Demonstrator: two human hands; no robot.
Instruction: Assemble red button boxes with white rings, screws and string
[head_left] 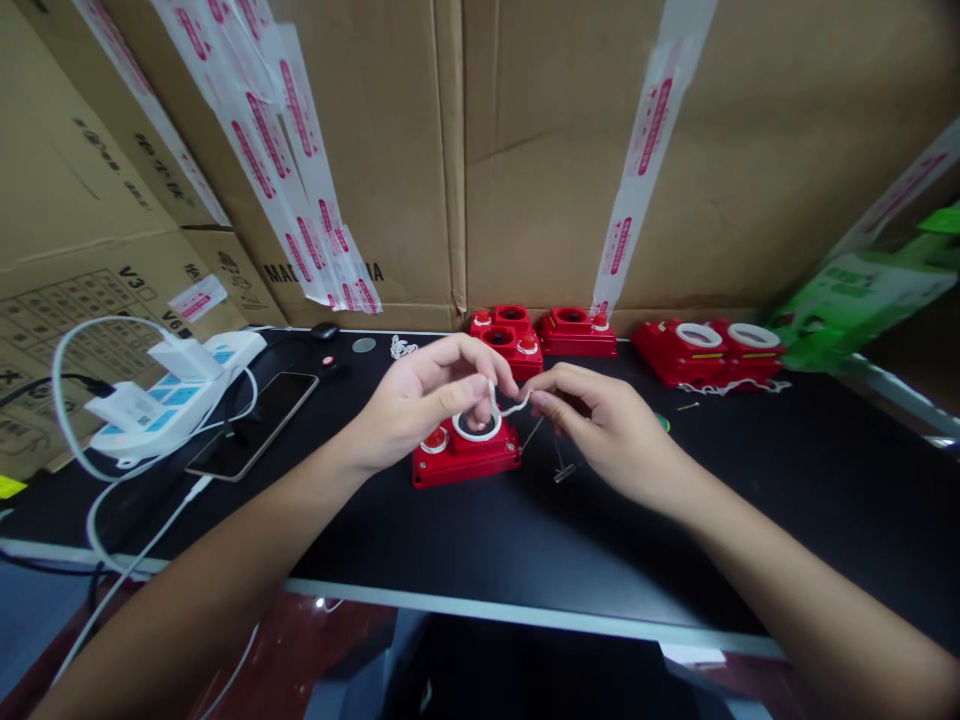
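Note:
My left hand (420, 400) is above a red box (466, 469) with a round opening edged by a white ring (459, 432). Its thumb and fingers are curled around a thin white cord (514, 408). To the right, my right hand (611, 425) pinches the other end of the cord between thumb and forefinger. Below the right fingers is a small metal T-shaped bar (564, 473); whether it hangs from the hand or lies on the table I cannot tell. A red knob with a white collar (435, 440) sits on the box's left part.
Several similar red boxes (577, 335) stand along the cardboard wall (540, 150). At left are a power strip (180, 390) with cables and a phone (255, 425). A green bag (855, 300) lies at right. The table's front edge (525, 612) runs below my arms.

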